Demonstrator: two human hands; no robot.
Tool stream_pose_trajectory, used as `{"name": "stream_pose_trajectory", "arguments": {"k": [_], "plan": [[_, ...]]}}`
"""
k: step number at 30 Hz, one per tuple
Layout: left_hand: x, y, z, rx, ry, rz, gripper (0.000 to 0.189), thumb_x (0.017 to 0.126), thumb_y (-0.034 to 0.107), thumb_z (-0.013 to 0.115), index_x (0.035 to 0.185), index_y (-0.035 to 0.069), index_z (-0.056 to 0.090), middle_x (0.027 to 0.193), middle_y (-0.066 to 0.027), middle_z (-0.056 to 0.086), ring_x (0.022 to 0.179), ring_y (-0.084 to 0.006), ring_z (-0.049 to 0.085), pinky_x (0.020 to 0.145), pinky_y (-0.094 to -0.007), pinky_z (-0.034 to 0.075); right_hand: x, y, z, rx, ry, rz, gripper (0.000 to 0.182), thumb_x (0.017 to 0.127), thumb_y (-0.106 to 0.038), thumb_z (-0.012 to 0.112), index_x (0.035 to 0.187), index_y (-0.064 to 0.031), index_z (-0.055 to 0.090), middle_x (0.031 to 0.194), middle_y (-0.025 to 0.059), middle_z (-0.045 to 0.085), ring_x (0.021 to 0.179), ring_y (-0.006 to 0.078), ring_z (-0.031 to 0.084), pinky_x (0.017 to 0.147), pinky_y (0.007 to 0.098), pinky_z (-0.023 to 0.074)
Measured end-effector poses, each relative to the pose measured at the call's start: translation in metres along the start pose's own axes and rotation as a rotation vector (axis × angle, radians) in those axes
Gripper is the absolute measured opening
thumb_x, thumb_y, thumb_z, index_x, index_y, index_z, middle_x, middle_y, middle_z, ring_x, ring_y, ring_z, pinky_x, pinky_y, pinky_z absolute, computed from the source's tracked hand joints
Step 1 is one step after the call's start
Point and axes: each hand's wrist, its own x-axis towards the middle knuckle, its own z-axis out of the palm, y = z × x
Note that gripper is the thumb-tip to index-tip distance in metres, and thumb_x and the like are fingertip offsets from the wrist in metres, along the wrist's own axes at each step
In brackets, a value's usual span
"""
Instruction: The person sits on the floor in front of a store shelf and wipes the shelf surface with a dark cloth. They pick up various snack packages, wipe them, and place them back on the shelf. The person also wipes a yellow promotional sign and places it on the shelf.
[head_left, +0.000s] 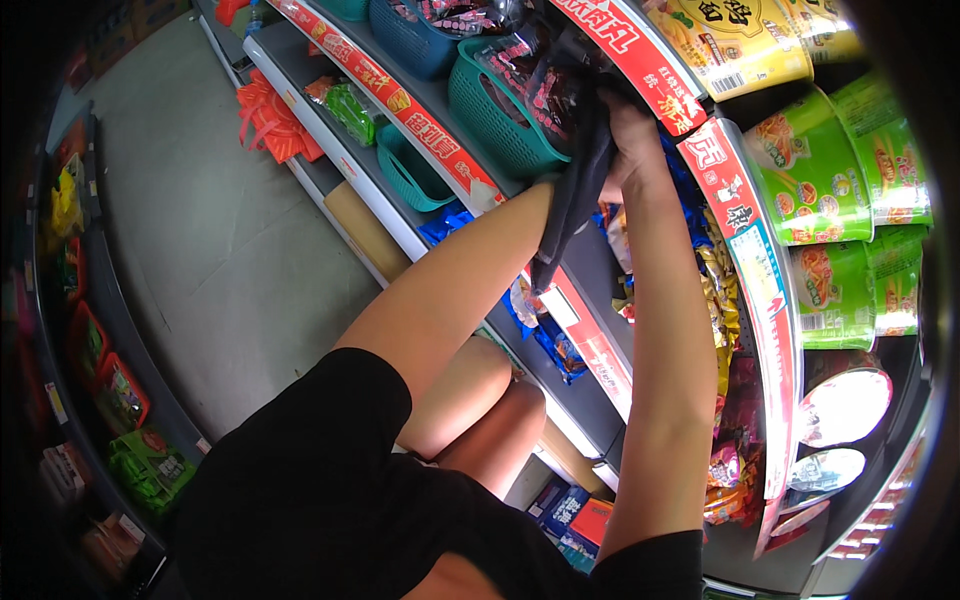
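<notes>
A dark cloth (574, 191) hangs in front of the shelf, bunched at its upper end. My right hand (634, 139) grips it near the top, beside a teal plastic basket (499, 124). The left forearm (465, 259) reaches up behind the cloth, which hides my left hand, so its fingers and hold cannot be made out. Dark, clear-wrapped snack packs (551, 94) fill the teal basket. A blue plastic basket (412, 37) with similar packs stands beside it.
Green instant noodle tubs (814, 169) and yellow tubs (724, 45) line the upper shelf at right. Below are a smaller teal basket (412, 176), blue snack bags (559, 349) and a red ribbon bow (276, 116). Another stocked shelf (124, 300) stands across the grey floor (217, 187).
</notes>
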Motion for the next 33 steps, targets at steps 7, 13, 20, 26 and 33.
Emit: {"name": "stream_pose_trajectory", "arguments": {"k": [7, 13, 20, 26, 33], "plan": [[0.003, -0.013, -0.016, -0.17, -0.001, 0.325, 0.055, 0.093, 0.025, 0.053, 0.138, 0.001, 0.033, 0.143, -0.0144, 0.033, 0.131, -0.0238, 0.032, 0.11, -0.0351, 0.023, -0.124, -0.012, -0.033, 0.474, 0.135, -0.091, 0.028, 0.093, -0.01, 0.047, 0.118, 0.002, 0.052, 0.109, 0.016, 0.062, 0.095, 0.0228, 0.063, 0.079, 0.0334, 0.0532], [0.008, 0.005, 0.002, -0.162, 0.118, 0.018, 0.117, 0.065, 0.042, 0.083, 0.142, -0.005, 0.009, 0.137, -0.022, 0.038, 0.129, -0.0256, 0.037, 0.109, -0.0347, 0.028, -0.248, 0.035, -0.102, 0.379, 0.531, -0.065, 0.036, 0.093, -0.009, 0.043, 0.125, 0.006, 0.045, 0.114, 0.0203, 0.06, 0.103, 0.0268, 0.062, 0.083, 0.035, 0.0551], [-0.021, 0.038, -0.002, 0.057, -0.09, -0.303, 0.126, 0.05, 0.034, 0.091, 0.139, -0.009, 0.013, 0.138, -0.0281, 0.03, 0.13, -0.0343, 0.033, 0.108, -0.0371, 0.029, -0.259, 0.072, -0.148, 0.486, 0.533, -0.039, 0.035, 0.09, -0.005, 0.044, 0.123, 0.0058, 0.048, 0.117, 0.0182, 0.057, 0.103, 0.0285, 0.06, 0.087, 0.0378, 0.053], [-0.023, 0.03, -0.007, -0.352, 0.039, -0.298, 0.121, 0.053, 0.022, 0.09, 0.14, -0.006, 0.011, 0.134, -0.0197, 0.041, 0.126, -0.027, 0.04, 0.105, -0.0364, 0.034, -0.245, 0.069, -0.144, 0.516, 0.58, -0.079, 0.027, 0.09, -0.006, 0.046, 0.114, 0.0073, 0.05, 0.106, 0.0176, 0.061, 0.093, 0.0273, 0.064, 0.08, 0.0374, 0.0562], [-0.044, 0.088, -0.01, -0.684, 0.145, -0.319, 0.098, 0.058, 0.009, 0.087, 0.132, -0.005, 0.024, 0.122, -0.0163, 0.051, 0.112, -0.0219, 0.053, 0.091, -0.0357, 0.048, -0.245, 0.077, -0.153, 0.663, 0.486, -0.079, 0.029, 0.091, -0.007, 0.045, 0.116, 0.0061, 0.049, 0.109, 0.0175, 0.061, 0.095, 0.0272, 0.064, 0.08, 0.0377, 0.0558]]}}
